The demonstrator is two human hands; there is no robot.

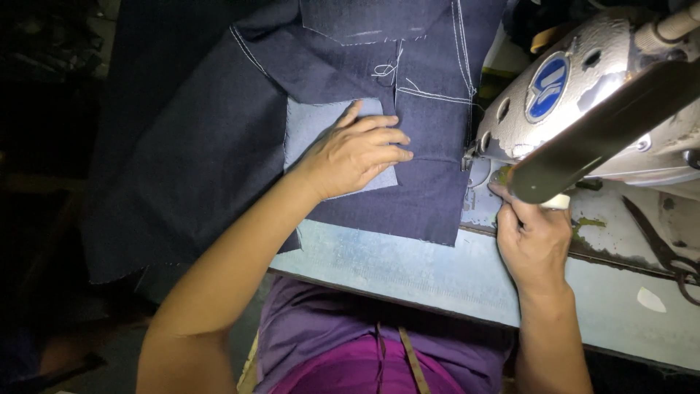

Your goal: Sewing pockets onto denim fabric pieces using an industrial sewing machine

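The fingers of the left hand [355, 152] are lying flat and close together, with the thumb spread a little apart, pressing down on a pale blue rectangular patch of denim [312, 122]. They are clamping nothing; the open palm is simply weighing the patch against the large dark navy denim panel with white topstitching [211, 146] under it, which reads as a way of keeping the two layers from sliding on each other. The fingertips are pointing toward the needle area, so the cloth is being steadied just beside the machine's foot.

The fingers of the right hand [534, 235] are curling upward at the base of the worn grey metal sewing machine head [576, 95], their tips hidden behind a dark bar in front, so I cannot tell whether they are pinching anything.

The dark panel is spreading across the scuffed pale blue work table [408, 266] and draping off its left edge, its right hem lying beside the machine. A pair of dark metal scissors [667, 252] is lying on the table at the far right, well apart from both hands.
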